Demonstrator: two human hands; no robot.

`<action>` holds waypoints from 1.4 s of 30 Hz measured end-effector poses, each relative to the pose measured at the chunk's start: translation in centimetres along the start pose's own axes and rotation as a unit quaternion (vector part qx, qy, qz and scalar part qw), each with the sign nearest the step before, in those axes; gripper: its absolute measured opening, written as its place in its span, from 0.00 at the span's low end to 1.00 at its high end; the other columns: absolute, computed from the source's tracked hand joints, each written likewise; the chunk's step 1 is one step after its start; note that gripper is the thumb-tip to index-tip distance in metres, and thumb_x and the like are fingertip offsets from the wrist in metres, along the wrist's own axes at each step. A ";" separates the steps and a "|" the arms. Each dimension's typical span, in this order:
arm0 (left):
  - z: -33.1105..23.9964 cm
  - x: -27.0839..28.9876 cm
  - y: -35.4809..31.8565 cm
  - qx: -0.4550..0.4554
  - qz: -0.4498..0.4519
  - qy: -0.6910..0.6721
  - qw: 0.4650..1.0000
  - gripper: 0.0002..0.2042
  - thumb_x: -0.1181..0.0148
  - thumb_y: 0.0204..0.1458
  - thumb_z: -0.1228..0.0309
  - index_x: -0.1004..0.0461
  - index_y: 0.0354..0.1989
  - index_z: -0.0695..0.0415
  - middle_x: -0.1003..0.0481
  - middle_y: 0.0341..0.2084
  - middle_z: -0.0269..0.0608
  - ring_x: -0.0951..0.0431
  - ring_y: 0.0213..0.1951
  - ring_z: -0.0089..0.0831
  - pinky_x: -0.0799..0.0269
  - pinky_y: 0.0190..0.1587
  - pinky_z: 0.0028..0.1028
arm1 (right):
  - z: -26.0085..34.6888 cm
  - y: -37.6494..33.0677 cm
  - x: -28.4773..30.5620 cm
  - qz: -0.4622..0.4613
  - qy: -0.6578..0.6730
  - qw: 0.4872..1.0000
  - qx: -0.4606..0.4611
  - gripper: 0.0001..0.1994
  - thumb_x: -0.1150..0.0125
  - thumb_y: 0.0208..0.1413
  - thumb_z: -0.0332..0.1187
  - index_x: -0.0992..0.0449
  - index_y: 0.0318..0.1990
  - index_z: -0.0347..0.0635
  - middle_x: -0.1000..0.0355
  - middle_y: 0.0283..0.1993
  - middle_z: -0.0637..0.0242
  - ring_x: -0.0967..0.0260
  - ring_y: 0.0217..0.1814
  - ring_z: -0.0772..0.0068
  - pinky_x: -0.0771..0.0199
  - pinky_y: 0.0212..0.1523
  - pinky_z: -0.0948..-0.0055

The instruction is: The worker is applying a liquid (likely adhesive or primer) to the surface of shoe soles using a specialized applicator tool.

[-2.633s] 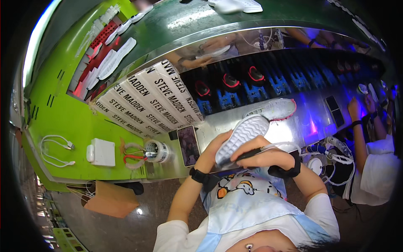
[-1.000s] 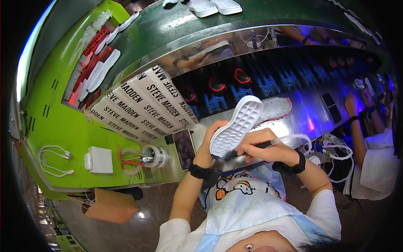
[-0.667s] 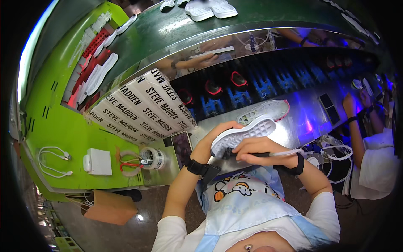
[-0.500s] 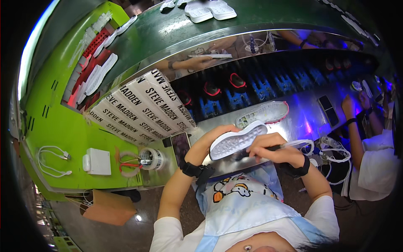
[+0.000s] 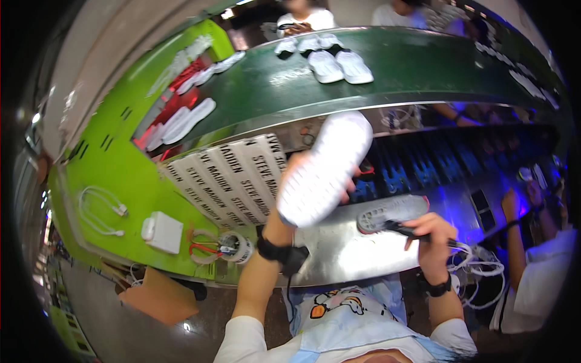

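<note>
My left hand [image 5: 295,165] grips a white shoe sole [image 5: 327,172], raised and tilted above the bench, its textured face toward me; the hand is partly hidden behind it. In my right hand [image 5: 433,239] is a black pen-like hand tool [image 5: 400,229], pointing left, with a white cord near its rear end. The tool's exact kind cannot be made out. A grey sole with a reddish edge [image 5: 393,213] lies on the metal bench [image 5: 330,260], just beyond the tool's tip.
A printed white box [image 5: 224,181] stands left of the sole. Nearby are a tape roll holding tools [image 5: 236,247], red-handled scissors [image 5: 204,249] and a white charger case [image 5: 163,232]. Pairs of soles [image 5: 339,66] lie on the green conveyor [image 5: 399,75]. A co-worker's arm [image 5: 513,236] is at right.
My left hand has lifted the white sole up and away, turning it more upright. My right hand has moved right with the tool, apart from the sole. The view has tilted upward.
</note>
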State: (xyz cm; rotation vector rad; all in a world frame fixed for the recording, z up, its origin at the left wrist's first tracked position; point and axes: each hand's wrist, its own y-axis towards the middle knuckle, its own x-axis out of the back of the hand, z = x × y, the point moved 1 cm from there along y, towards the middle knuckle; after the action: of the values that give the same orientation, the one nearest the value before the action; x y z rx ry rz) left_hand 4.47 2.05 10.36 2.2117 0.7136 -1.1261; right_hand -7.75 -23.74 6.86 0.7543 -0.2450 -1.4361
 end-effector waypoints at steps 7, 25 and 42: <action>-10.2 -3.0 5.6 -0.286 -0.156 0.194 0.925 0.19 0.57 0.58 0.72 0.38 0.55 0.73 0.32 0.53 0.59 0.27 0.51 0.43 0.30 0.54 0.35 | -1.1 -0.8 1.2 -0.118 0.003 0.993 -0.026 0.16 0.58 0.64 0.35 0.29 0.32 0.31 0.27 0.39 0.47 0.30 0.23 0.66 0.28 0.26 0.73; -14.9 -0.9 11.3 -0.200 -0.370 0.511 0.750 0.17 0.43 0.48 0.72 0.33 0.45 0.67 0.27 0.34 0.47 0.23 0.35 0.36 0.24 0.31 0.33 | -1.7 -3.9 2.3 -0.220 -0.011 0.958 -0.186 0.11 0.46 0.54 0.21 0.31 0.46 0.34 0.28 0.40 0.61 0.34 0.27 0.79 0.33 0.29 0.81; 19.4 11.9 -10.9 -0.058 -0.178 -0.146 0.971 0.27 0.63 0.62 0.51 0.37 0.59 0.60 0.29 0.51 0.53 0.26 0.50 0.47 0.31 0.54 0.43 | -6.6 -6.7 -5.3 0.113 -0.209 0.963 -0.126 0.09 0.40 0.51 0.23 0.23 0.41 0.34 0.24 0.42 0.59 0.26 0.44 0.69 0.29 0.47 0.75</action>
State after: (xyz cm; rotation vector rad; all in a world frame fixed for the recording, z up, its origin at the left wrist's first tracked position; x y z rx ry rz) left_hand -7.31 -0.96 -11.79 1.8108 1.0409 -1.5045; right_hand -10.09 -16.32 -0.58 0.2003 -0.4487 -1.3643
